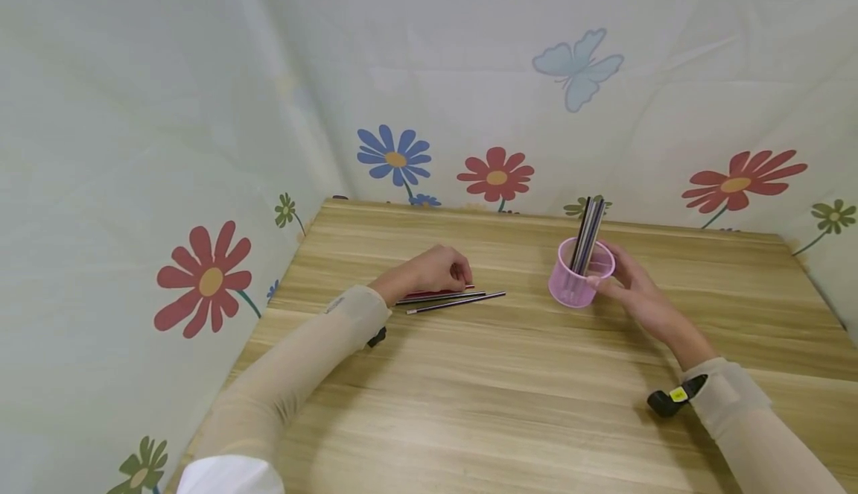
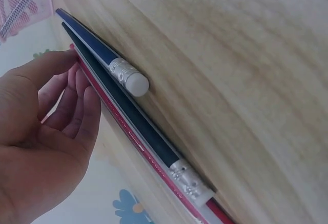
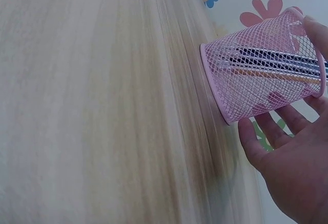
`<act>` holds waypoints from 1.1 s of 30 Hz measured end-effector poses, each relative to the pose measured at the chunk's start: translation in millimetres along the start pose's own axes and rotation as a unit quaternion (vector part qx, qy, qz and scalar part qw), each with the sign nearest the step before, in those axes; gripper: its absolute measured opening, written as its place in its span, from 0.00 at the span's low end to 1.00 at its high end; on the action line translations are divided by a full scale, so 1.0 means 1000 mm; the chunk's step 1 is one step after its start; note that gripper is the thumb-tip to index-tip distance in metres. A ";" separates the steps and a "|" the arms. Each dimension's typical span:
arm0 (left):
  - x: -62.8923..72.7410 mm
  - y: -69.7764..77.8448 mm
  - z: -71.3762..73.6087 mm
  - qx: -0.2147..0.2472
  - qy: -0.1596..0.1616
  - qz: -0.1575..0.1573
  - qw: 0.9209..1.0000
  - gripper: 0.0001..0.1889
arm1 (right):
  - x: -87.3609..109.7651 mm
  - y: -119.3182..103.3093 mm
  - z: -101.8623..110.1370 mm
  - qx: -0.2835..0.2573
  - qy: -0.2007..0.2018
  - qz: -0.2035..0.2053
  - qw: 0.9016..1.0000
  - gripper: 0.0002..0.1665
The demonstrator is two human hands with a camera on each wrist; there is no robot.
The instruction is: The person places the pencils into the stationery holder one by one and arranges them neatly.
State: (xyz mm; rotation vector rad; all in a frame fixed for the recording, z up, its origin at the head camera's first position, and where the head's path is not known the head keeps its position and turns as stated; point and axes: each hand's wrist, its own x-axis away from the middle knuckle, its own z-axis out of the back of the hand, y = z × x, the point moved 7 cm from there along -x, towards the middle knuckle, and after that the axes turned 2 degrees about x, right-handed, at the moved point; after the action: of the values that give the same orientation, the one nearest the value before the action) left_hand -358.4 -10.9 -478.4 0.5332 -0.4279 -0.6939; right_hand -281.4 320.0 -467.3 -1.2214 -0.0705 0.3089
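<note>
Left wrist view: left hand (image 1: 439, 269) pinches the far end of a red pencil (image 2: 127, 126) between thumb and fingertips; exact contact is hard to make out. Head view: the same hand covers part of that pencil, only its tip pokes out past the fingers. Pencil lies on the table (image 1: 469, 419).

Right alongside: dark green pencil (image 2: 154, 137) and blue pencil (image 2: 95, 42), both white-eraser ends, on the side away from the palm. Another red strip (image 2: 220, 211) shows by the green one's eraser, cut off by the bottom edge; can't tell what it belongs to.

Right hand (image 1: 637, 293) grips the pink mesh cup (image 1: 559, 283), thumb at the rim, fingers round the far side. Cup upright on the table, right of the loose pencils and well apart from them. Bundle of pencils (image 1: 590, 229) stands in it, leaning; count unclear, lower parts blurred by mesh. Right wrist view clips the thumb and the bundle's upper ends.

Further out: wrist camera on right sleeve (image 1: 751, 419) visible, left one mostly hidden under the cuff. Flower-print backdrop (image 1: 429, 69) behind.
</note>
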 end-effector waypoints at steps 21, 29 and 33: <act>-0.002 -0.002 -0.002 0.018 -0.002 0.002 1.000 0.03 | 0.002 -0.003 -0.001 -0.012 0.007 -0.008 1.000 0.48; -0.001 -0.003 -0.001 0.020 -0.005 -0.002 1.000 0.02 | 0.000 -0.011 0.000 0.007 0.007 -0.008 1.000 0.47; -0.002 -0.006 -0.001 0.023 -0.004 -0.007 1.000 0.02 | -0.004 -0.012 0.000 -0.004 0.011 -0.005 1.000 0.47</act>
State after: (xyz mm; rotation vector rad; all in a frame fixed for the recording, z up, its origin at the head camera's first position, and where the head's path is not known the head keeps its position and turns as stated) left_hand -361.9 -12.9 -482.8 0.5766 -0.4482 -0.7011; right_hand -283.0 315.6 -456.1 -1.2329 -0.0581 0.2865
